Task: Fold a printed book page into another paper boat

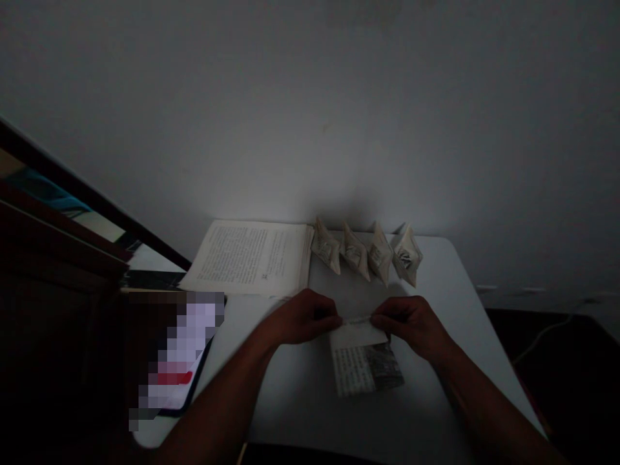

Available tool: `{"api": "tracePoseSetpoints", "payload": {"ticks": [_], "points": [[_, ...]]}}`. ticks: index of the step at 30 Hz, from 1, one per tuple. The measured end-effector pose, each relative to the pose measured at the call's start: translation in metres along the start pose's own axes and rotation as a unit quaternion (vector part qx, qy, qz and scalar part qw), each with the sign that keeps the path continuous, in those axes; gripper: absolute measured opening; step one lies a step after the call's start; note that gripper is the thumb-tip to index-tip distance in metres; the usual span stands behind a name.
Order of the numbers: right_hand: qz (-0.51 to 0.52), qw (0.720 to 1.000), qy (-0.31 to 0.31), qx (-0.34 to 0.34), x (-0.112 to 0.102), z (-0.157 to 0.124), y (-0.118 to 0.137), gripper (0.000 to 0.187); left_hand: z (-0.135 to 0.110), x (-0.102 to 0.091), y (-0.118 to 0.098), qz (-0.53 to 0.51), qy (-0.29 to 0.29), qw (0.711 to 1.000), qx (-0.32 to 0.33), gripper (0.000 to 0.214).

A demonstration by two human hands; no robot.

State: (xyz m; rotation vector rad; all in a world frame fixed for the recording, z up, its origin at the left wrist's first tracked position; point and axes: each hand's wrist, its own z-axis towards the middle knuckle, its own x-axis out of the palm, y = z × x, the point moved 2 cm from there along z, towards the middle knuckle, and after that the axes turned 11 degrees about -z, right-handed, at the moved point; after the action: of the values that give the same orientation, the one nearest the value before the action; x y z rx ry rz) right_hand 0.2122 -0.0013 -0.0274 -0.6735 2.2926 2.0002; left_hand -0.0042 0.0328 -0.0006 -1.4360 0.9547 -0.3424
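Observation:
A folded sheet of printed paper (356, 369) lies between my hands, with text on its left part and a dark picture on its right. My left hand (310, 318) pinches the top left corner of the sheet. At the top right corner, the thumb and fingers of my right hand (409, 323) are closed on the same sheet. The top edge between them looks folded over in a narrow strip. Just beyond my hands stand several folded paper boats in a row, among them the leftmost boat (326, 247) and the rightmost boat (407, 255).
A stack of printed pages (247, 255) lies at the back left of the white table (300, 407), beside the boats. A phone (181, 361), partly pixelated, is at the left edge. The wall (339, 116) rises directly behind. A pale cable (542, 339) runs over the dark area at right.

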Motion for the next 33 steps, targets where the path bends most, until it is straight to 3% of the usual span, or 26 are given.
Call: {"api": "tracePoseSetpoints", "payload": {"ticks": [6, 10, 18, 24, 33], "points": [[0.004, 1.0, -0.013, 0.008, -0.002, -0.001, 0.001, 0.022, 0.0, -0.001, 0.001, -0.048, -0.003, 0.999, 0.002, 0.028], [-0.013, 0.998, -0.054, -0.003, -0.005, -0.002, 0.002, 0.023, 0.003, 0.001, 0.005, -0.118, -0.039, 0.992, -0.016, 0.028], [-0.037, 0.989, -0.141, -0.019, -0.007, -0.003, 0.006, 0.024, 0.014, 0.031, 0.011, -0.329, -0.131, 0.933, -0.056, 0.034], [-0.066, 0.982, -0.175, -0.028, -0.007, -0.003, 0.006, 0.025, 0.016, 0.038, 0.013, -0.282, -0.204, 0.934, -0.081, 0.035], [-0.005, 0.989, -0.145, -0.017, -0.006, -0.001, 0.002, 0.024, 0.013, 0.033, 0.013, -0.256, -0.18, 0.949, -0.046, 0.038]]}}
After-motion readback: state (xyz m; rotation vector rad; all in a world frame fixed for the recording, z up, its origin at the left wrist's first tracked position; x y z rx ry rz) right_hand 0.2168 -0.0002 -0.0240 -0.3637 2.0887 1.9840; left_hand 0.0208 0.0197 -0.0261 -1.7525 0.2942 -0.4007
